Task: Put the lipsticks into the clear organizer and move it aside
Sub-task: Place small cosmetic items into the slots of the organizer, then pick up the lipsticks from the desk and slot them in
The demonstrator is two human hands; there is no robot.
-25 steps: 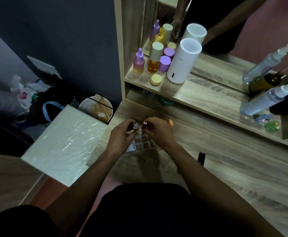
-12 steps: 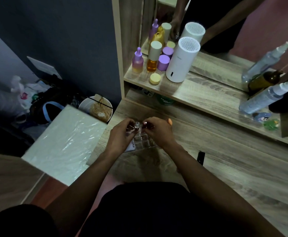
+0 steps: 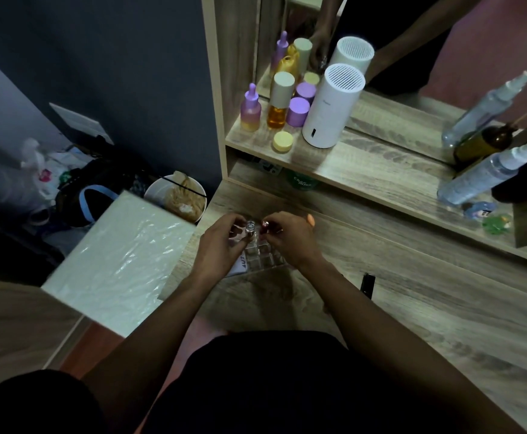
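Note:
The clear organizer (image 3: 263, 260), a small grid of see-through cells, stands on the wooden desk near its left edge. Over its far side my left hand (image 3: 219, 242) pinches a silver-capped lipstick (image 3: 250, 227), held upright. My right hand (image 3: 288, 236) grips a red lipstick (image 3: 266, 225) right beside it, also above the organizer's far cells. An orange lipstick (image 3: 310, 219) pokes out behind my right hand on the desk. A black lipstick (image 3: 367, 285) lies on the desk to the right of my right forearm. Both hands hide the organizer's far cells.
A shelf (image 3: 381, 170) above the desk carries a white cylinder (image 3: 331, 108), purple and amber bottles (image 3: 276, 101), a yellow jar (image 3: 282, 141) and spray bottles (image 3: 487, 173), backed by a mirror. A white foil-wrapped board (image 3: 121, 258) sits left of the desk, beside a bowl (image 3: 177, 195).
Both hands have stayed over the organizer with the two lipsticks, shifting only slightly; the view has drifted a little.

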